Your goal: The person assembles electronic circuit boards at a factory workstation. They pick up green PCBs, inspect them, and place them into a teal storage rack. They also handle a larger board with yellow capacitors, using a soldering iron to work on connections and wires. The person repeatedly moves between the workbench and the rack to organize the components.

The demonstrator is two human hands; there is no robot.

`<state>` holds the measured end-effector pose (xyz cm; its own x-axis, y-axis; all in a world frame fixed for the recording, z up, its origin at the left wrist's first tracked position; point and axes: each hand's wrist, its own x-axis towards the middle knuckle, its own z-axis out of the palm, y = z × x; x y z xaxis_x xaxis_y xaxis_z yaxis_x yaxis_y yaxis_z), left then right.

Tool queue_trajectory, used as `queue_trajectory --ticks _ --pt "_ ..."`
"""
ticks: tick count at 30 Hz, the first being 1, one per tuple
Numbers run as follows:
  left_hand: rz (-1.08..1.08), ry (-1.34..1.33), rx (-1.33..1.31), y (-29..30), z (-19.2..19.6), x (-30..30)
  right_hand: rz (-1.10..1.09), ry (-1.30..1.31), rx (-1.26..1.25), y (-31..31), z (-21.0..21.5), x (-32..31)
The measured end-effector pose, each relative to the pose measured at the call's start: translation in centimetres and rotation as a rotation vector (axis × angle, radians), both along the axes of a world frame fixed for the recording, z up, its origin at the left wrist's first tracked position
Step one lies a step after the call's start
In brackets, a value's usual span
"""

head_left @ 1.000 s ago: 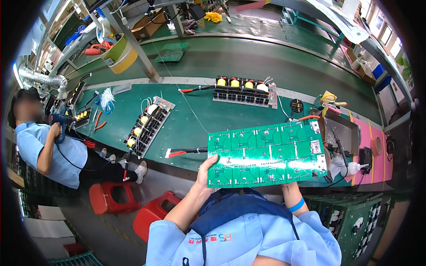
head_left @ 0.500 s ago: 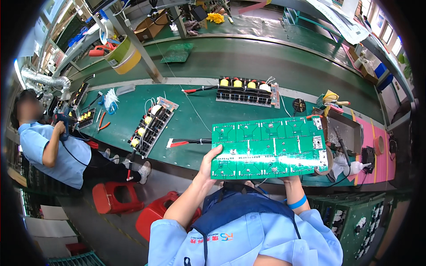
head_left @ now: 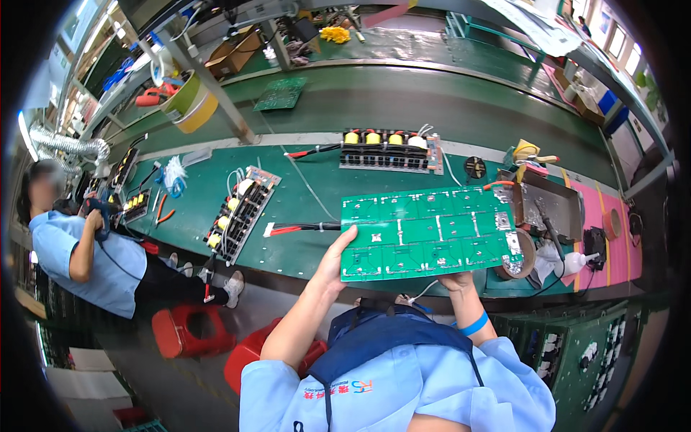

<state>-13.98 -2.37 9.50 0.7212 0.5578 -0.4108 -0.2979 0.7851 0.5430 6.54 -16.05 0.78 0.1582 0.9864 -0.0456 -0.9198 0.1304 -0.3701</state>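
A large green circuit board point(head_left: 425, 237) is held up in front of me, its soldered face toward me. My left hand point(head_left: 337, 258) grips its left edge, thumb on top and fingers hidden beneath. Under the near edge, toward the right, my right hand point(head_left: 456, 281) supports the board, with most of its fingers out of sight. A red and black cable bundle point(head_left: 302, 227) with a white end sticks out to the left of the board. An orange lead point(head_left: 498, 184) shows at the far right corner. The board's underside is hidden.
Two assembled boards with yellow parts lie on the green bench, one at the back point(head_left: 392, 151) and one to the left point(head_left: 241, 216). At right are an open tray point(head_left: 551, 205), a soldering iron point(head_left: 549, 227) and a white bottle point(head_left: 576, 263). A co-worker point(head_left: 86, 252) stands left, near red stools point(head_left: 191, 331).
The board has tilted, and the bright glare across it is gone. Both hands keep hold of it. The whole view has shifted slightly.
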Motion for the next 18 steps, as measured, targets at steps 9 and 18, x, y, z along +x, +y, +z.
queue_trajectory --ticks 9,18 --pt "-0.094 0.083 0.052 -0.2 0.5 0.0 -0.024 0.033 0.037 -0.2 -0.4 -0.6" --pt "-0.114 0.087 0.114 -1.5 1.4 1.2 -0.014 0.123 0.122 -0.3 -2.0 0.1"
